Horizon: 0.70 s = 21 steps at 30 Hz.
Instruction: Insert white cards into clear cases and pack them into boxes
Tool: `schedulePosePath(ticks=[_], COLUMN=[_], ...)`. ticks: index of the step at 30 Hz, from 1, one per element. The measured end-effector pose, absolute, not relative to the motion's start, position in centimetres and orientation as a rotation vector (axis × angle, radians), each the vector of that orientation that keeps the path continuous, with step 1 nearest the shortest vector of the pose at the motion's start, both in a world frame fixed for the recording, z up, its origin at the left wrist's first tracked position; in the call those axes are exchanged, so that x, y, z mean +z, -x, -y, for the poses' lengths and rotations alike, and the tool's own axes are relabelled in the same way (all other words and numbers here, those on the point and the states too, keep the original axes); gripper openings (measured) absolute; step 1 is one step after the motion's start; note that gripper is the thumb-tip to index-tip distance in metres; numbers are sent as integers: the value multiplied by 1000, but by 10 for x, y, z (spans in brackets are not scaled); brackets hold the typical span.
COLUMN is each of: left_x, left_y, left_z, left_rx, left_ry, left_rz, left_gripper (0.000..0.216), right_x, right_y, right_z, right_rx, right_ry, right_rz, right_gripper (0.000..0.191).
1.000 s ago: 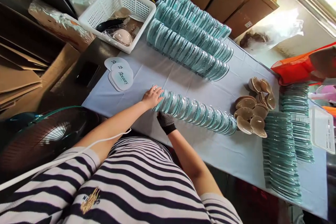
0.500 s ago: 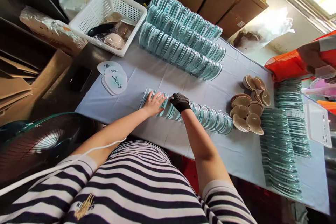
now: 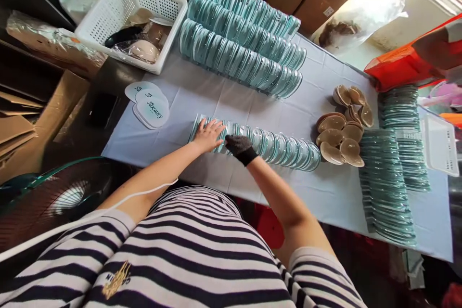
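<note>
A row of clear, rounded plastic packs (image 3: 276, 145) stands on edge across the near part of the white-covered table. My left hand (image 3: 208, 135) is bare and lies over the left end of this row, fingers spread and resting on the packs. Just to its right, my right hand (image 3: 240, 147), in a dark mesh glove, is at the same row with its fingers curled in. What its fingertips pinch, if anything, is hidden. Beyond the right end of the row lie tan, cup-shaped pads (image 3: 332, 135) in small stacks.
Three longer rows of clear packs (image 3: 238, 57) stand at the back. Printed oval cards (image 3: 152, 109) lie at left, below a white basket (image 3: 176, 33) of bagged pads. More packs (image 3: 388, 187) are stacked at right near another person's arm (image 3: 435, 48). A fan (image 3: 65, 197) stands front left.
My right hand has slid left along the row, closer to my left hand. The left hand remains spread on the packs. The whole view has shifted slightly.
</note>
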State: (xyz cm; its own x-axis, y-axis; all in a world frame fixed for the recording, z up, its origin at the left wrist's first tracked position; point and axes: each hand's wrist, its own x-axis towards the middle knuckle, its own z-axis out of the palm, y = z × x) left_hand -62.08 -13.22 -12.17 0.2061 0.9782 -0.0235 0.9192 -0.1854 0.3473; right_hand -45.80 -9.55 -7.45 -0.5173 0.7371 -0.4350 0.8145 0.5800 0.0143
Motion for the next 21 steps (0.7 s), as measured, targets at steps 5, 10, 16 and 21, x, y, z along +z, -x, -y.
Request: schedulePosePath(ticks=[5, 10, 16, 21], left_x=[-123, -121, -109, -110], left_y=[622, 628, 612, 581], left_z=[130, 129, 126, 119], left_rx=[272, 221, 143, 99], left_ry=[-2231, -2260, -2303, -2343], left_rz=[-1772, -1745, -1722, -1597], left_gripper=[59, 61, 67, 71], right_x=[-126, -144, -81, -55], right_y=[448, 453, 415, 434], right_z=[161, 176, 113, 26], right_rx=[-374, -498, -259, -186], right_ry=[-1353, -1439, -1767, -1486], right_rz=[-2354, -2300, -2322, -2213], right_gripper=[37, 38, 42, 34])
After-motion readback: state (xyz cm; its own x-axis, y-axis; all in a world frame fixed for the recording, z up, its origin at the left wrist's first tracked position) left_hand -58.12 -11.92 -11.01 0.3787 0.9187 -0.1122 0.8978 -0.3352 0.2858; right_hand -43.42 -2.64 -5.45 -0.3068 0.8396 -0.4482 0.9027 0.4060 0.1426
